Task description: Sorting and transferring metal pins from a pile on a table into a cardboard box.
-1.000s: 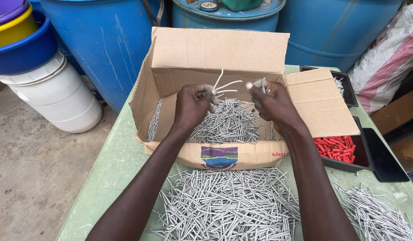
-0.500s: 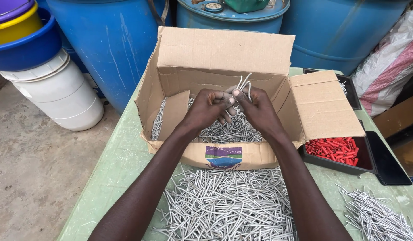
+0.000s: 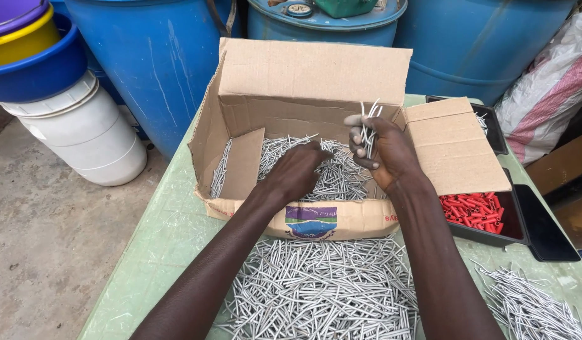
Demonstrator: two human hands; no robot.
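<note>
An open cardboard box stands on a green table and holds a heap of thin silver nails. My right hand is raised over the box's right side, shut on a small bunch of nails that stick up past its fingers. My left hand is down inside the box, fingers curled into the heap; whether it grips any nails is hidden.
Big nail pile lies in front of the box, another pile at front right. A black tray with red plugs sits right of the box. Blue barrels, a white bucket and stacked basins stand behind and left.
The hands met over the box half a second ago. Now my left hand has dropped into the heap and my right hand has moved right, keeping the bunch of nails.
</note>
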